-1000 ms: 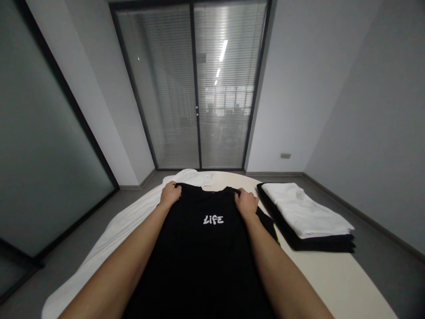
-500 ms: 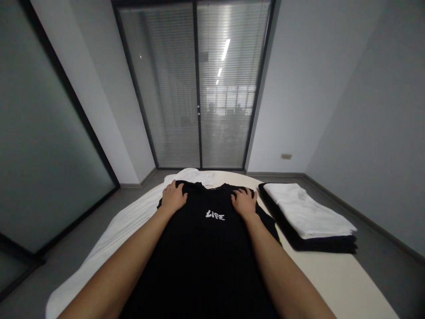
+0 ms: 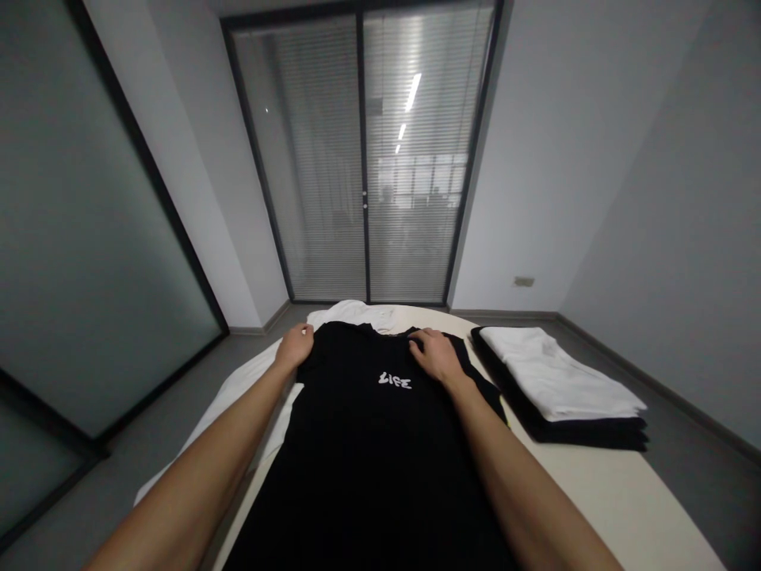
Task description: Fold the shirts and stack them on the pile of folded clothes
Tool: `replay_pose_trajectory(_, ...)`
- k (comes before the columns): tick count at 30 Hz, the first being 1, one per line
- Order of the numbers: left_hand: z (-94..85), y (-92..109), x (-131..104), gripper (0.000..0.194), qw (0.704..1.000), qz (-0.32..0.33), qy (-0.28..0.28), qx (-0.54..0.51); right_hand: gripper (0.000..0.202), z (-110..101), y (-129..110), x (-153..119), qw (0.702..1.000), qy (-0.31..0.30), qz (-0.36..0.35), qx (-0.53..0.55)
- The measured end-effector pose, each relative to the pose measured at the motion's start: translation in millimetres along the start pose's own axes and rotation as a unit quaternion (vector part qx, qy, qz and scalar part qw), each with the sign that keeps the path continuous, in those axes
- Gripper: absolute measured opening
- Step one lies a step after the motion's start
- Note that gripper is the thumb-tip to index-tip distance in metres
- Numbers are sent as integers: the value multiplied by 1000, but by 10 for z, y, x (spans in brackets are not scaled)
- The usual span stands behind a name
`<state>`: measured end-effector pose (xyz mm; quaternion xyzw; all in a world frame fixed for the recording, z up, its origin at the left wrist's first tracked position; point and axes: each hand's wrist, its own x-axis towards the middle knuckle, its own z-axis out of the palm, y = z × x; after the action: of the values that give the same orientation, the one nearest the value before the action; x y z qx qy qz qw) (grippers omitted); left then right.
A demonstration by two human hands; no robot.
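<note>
A black T-shirt lies spread on the table, its collar at the far end and small white lettering on the chest. My left hand is closed at the sleeve on the left and appears to pinch its edge; the fingertips are partly hidden. Just right of the collar, my right hand rests on the shirt with fingers apart and slightly bent. White cloth shows beyond the black shirt and along its left side, partly under my left forearm.
On the right of the cream table sits a stack of folded black garments with a folded white garment on top. Beyond the table stand glass doors with blinds. A frosted glass panel is at left.
My left hand has moved from lying flat on the shirt's shoulder out to the sleeve and closed. My right hand has slid slightly towards the collar. White cloth at left has shifted, baring some tabletop.
</note>
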<state>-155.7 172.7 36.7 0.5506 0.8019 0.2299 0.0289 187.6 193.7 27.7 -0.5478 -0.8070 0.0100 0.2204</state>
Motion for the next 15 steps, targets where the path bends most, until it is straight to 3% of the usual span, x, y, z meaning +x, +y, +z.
replay_pose_trajectory(3, 36, -28, -42, 42, 1000, 2, -27, -13, 25, -140, -468, -69, 979, -148, -139, 31)
replay_pose_trajectory(5, 43, -61, -106, 54, 999, 9, -49, -15, 23, -162, -861, -205, 952, -179, -247, 36)
replay_pose_trajectory(7, 31, -96, -179, 58, 998, 15, -62, -14, 22, -147, -1251, -419, 915, -184, -358, 25)
replay_pose_trajectory(10, -26, -124, -266, 46, 999, 23, -46, -17, 26, -121, -1718, -833, 854, -171, -491, 29)
replay_pose_trajectory(15, -163, -97, -338, 33, 999, 23, 8, -38, 47, -96, -2136, -1435, 796, -192, -572, 50)
